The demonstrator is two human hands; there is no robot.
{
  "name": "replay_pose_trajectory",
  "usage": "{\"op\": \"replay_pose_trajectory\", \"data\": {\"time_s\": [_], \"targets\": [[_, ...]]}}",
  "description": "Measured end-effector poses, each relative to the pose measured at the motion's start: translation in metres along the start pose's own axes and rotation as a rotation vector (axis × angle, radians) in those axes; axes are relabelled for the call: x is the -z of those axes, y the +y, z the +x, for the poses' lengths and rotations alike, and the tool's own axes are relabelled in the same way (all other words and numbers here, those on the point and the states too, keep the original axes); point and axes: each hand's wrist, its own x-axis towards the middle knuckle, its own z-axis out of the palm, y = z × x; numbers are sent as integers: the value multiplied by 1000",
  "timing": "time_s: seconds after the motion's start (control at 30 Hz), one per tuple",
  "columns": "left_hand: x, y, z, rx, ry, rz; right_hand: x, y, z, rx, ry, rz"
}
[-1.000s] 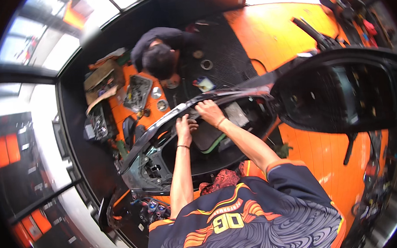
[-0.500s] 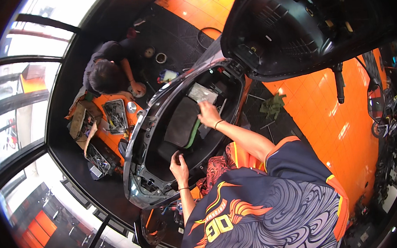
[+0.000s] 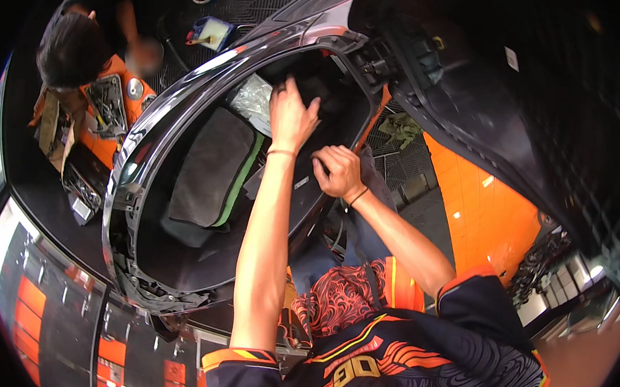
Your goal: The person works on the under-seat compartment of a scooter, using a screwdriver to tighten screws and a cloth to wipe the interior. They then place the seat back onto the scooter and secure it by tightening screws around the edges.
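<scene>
Head view: the raised seat point(image 3: 505, 108) likely stands hinged aside to expose the storage bin point(image 3: 333, 113), where a grey pad point(image 3: 211, 168) and clear packet point(image 3: 252, 100) lie. The left hand point(image 3: 292, 119) spreads its fingers beside the packet; the right hand point(image 3: 339, 171) curls at the bin's near side, perhaps for support, grip unclear. Orange floor point(image 3: 461, 190) and black matting point(image 3: 264, 2) lie around

On my feed I see room in the black compartment point(image 3: 335, 95), just right of the left hand point(image 3: 293, 120). To its left, 2 obstacles: a clear packet point(image 3: 251, 99) and a grey pad point(image 3: 215, 168). Beyond the right hand point(image 3: 339, 171), the raised black seat point(image 3: 495, 119) blocks me.
</scene>
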Motion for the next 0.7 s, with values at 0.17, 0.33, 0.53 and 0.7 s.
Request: {"op": "replay_pose_trajectory", "data": {"time_s": [0.17,0.33,0.53,0.7], "targets": [[-55,-10,36,120,-2,264,4,-3,9,55,57,81],[-51,-14,43,165,17,442,7,-6,10,32,-63,33],[14,-2,15,339,-102,-145,0,-3,4,49,-56,35],[80,15,-64,433,15,-342,3,-5,7,61,-63,-7]]}}
